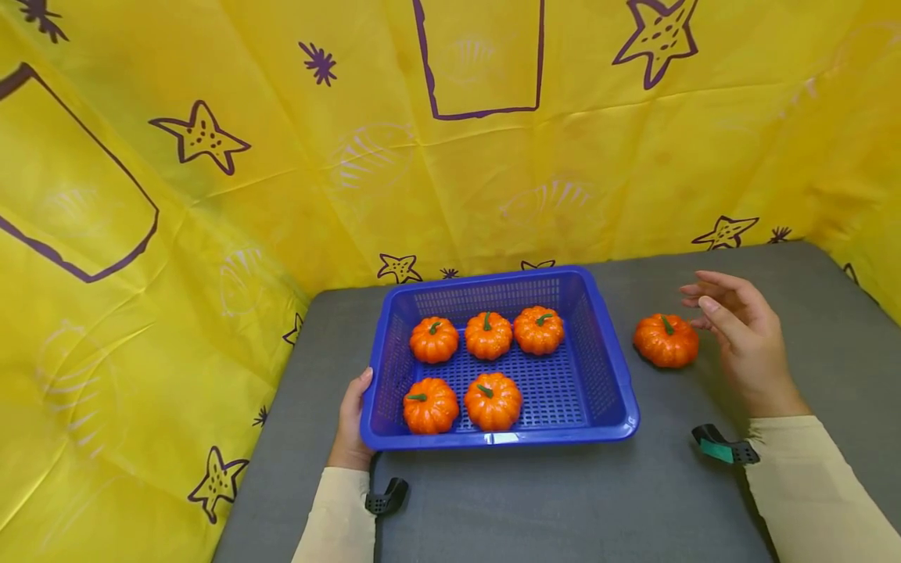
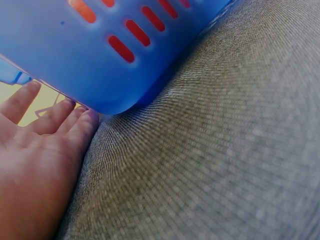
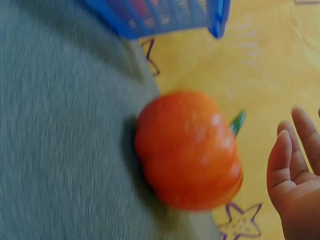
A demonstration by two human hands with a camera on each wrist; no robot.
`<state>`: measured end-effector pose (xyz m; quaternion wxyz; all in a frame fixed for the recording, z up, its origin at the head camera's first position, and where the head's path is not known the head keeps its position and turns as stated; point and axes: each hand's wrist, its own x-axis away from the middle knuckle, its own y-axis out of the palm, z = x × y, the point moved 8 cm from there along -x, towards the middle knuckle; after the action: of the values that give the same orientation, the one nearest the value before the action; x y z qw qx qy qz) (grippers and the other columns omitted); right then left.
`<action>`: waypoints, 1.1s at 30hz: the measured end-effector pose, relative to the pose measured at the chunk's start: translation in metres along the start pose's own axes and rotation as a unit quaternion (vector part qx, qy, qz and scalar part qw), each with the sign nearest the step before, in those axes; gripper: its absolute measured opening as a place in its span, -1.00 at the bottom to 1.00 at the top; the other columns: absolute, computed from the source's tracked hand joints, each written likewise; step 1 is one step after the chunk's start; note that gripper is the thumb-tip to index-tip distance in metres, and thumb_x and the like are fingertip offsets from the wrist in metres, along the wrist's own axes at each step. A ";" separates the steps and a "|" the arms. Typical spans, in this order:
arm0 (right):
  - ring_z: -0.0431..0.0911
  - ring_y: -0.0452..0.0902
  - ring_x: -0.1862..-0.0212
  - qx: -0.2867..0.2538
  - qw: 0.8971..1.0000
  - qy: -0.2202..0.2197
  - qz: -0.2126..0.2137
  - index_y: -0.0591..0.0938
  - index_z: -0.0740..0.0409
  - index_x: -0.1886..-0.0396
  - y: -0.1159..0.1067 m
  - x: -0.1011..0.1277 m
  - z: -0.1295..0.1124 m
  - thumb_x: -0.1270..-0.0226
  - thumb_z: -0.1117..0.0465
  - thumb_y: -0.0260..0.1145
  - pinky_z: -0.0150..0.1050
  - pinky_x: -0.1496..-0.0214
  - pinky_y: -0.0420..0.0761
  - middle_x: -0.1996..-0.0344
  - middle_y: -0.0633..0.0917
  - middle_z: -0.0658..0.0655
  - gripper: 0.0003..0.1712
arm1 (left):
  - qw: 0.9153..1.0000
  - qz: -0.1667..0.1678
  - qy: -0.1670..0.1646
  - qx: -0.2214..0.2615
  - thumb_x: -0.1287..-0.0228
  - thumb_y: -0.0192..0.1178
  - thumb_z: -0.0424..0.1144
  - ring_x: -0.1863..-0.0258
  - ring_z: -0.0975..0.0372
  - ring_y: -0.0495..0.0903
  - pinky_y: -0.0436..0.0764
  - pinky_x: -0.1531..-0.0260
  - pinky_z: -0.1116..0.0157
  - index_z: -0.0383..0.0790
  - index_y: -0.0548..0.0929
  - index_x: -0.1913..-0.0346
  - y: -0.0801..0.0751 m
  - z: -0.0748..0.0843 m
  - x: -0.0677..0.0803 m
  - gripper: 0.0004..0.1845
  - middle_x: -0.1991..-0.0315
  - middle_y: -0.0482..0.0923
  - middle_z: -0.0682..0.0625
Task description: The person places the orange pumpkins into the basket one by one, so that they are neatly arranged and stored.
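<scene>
A blue plastic basket [image 1: 493,436] with slotted walls stands on the grey table, holding several small orange pumpkins [image 1: 493,402] with green stems. At its left side my left hand [image 1: 354,422] holds the rim, thumb on top; in the left wrist view, fingers [image 2: 52,119] reach under the basket's edge. One more pumpkin [image 1: 666,341] sits on the table right of the basket. Just right of that pumpkin is my right hand [image 1: 753,344], raised with fingers loosely bent and nothing in them. The right wrist view shows a gap between this pumpkin [image 3: 187,150] and the hand [image 3: 305,195].
A grey cloth-covered table [image 1: 535,500] extends under everything. Yellow fabric [image 1: 450,203] with purple starfish drawings hangs behind the table and along its left and right sides. Black wrist bands [image 1: 387,497] sit on both forearms.
</scene>
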<state>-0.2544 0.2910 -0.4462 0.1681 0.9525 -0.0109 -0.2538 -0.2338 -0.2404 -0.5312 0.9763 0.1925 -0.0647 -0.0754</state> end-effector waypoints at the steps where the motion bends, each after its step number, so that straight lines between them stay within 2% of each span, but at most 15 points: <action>1: 0.03 0.65 -0.10 0.003 1.000 0.000 0.009 0.45 0.55 -0.43 -0.005 0.001 0.001 -0.65 0.55 0.10 -0.34 0.00 0.67 -0.09 0.74 0.28 -0.56 | 1.000 0.000 0.000 -0.001 -0.65 -0.10 0.19 -0.07 0.16 0.66 0.65 -0.10 0.16 -0.12 0.45 -0.44 0.000 0.000 0.000 -0.42 -0.20 0.66 -0.06; 6: -0.06 0.67 -0.07 0.057 0.997 0.029 0.052 0.52 0.48 -0.40 -0.026 0.007 0.010 -0.63 0.51 0.18 -0.39 0.02 0.65 -0.06 0.77 0.19 -0.58 | 1.000 -0.003 0.001 0.000 -0.65 -0.10 0.18 -0.08 0.15 0.65 0.65 -0.11 0.16 -0.14 0.42 -0.46 0.001 0.000 -0.001 -0.41 -0.21 0.65 -0.07; 9: -0.12 0.65 -0.06 0.100 0.992 0.054 0.058 0.57 0.37 -0.40 -0.035 0.011 0.019 -0.62 0.47 0.25 -0.43 0.05 0.63 -0.06 0.77 0.12 -0.57 | 1.000 -0.007 0.003 0.000 -0.66 -0.10 0.18 -0.08 0.15 0.65 0.65 -0.12 0.16 -0.15 0.40 -0.47 0.002 0.000 -0.001 -0.40 -0.22 0.64 -0.07; 14: -0.19 0.61 -0.10 0.176 0.980 0.094 0.028 0.61 0.15 -0.45 -0.042 0.016 0.034 -0.63 0.41 0.29 -0.49 0.04 0.61 -0.13 0.73 0.05 -0.53 | 1.000 -0.010 0.005 0.001 -0.66 -0.11 0.17 -0.08 0.15 0.65 0.65 -0.12 0.16 -0.16 0.39 -0.48 0.002 0.000 -0.002 -0.40 -0.23 0.64 -0.07; 16: -0.21 0.58 -0.14 0.216 0.970 0.111 0.008 0.58 0.08 -0.49 -0.042 0.018 0.040 -0.65 0.37 0.28 -0.51 0.00 0.59 -0.17 0.69 0.00 -0.50 | 1.000 -0.011 0.004 0.006 -0.66 -0.10 0.17 -0.08 0.15 0.65 0.65 -0.12 0.16 -0.15 0.40 -0.48 0.002 0.001 -0.002 -0.41 -0.23 0.64 -0.08; 18: -0.24 0.54 -0.17 0.265 0.956 0.124 -0.013 0.54 0.03 -0.54 -0.042 0.019 0.046 -0.67 0.32 0.28 -0.53 -0.05 0.53 -0.20 0.66 -0.04 -0.47 | 1.000 -0.014 0.005 0.009 -0.67 -0.11 0.17 -0.09 0.15 0.65 0.64 -0.13 0.16 -0.13 0.40 -0.47 0.003 0.001 -0.001 -0.42 -0.24 0.64 -0.07; 22: -0.28 0.49 -0.18 0.341 0.928 0.142 -0.040 0.46 0.05 -0.61 -0.042 0.021 0.051 -0.67 0.20 0.32 -0.55 -0.07 0.44 -0.25 0.61 -0.05 -0.39 | 1.000 -0.016 0.004 0.008 -0.67 -0.11 0.18 -0.09 0.16 0.65 0.65 -0.13 0.16 -0.12 0.44 -0.46 0.002 0.002 0.000 -0.43 -0.23 0.65 -0.06; 24: -0.28 0.48 -0.17 0.355 0.921 0.149 -0.050 0.43 0.11 -0.62 -0.040 0.021 0.053 -0.65 0.19 0.35 -0.55 -0.05 0.43 -0.28 0.58 -0.01 -0.36 | 1.000 -0.015 0.004 0.006 -0.67 -0.11 0.18 -0.08 0.16 0.65 0.65 -0.12 0.16 -0.11 0.45 -0.45 0.001 0.002 0.000 -0.43 -0.22 0.65 -0.06; 27: -0.30 0.48 -0.13 0.366 0.916 0.151 -0.064 0.41 0.21 -0.60 -0.037 0.022 0.055 -0.60 0.20 0.39 -0.57 -0.04 0.44 -0.29 0.55 0.03 -0.31 | 1.000 -0.016 0.003 0.005 -0.67 -0.11 0.18 -0.08 0.16 0.66 0.65 -0.12 0.15 -0.09 0.47 -0.43 0.002 0.002 0.000 -0.44 -0.21 0.66 -0.06; 33: -0.29 0.51 -0.09 0.364 0.916 0.148 -0.083 0.39 0.29 -0.58 -0.029 0.023 0.058 -0.51 0.26 0.48 -0.58 -0.05 0.45 -0.28 0.52 -0.02 -0.25 | 1.000 -0.020 0.005 0.007 -0.67 -0.10 0.18 -0.08 0.17 0.66 0.64 -0.12 0.16 -0.03 0.52 -0.39 0.001 0.002 0.000 -0.48 -0.20 0.67 -0.04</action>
<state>-0.2648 0.2982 -0.5137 -0.2124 0.9719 0.0012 -0.1018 -0.2341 -0.2402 -0.5293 0.9736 0.2006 -0.0566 -0.0935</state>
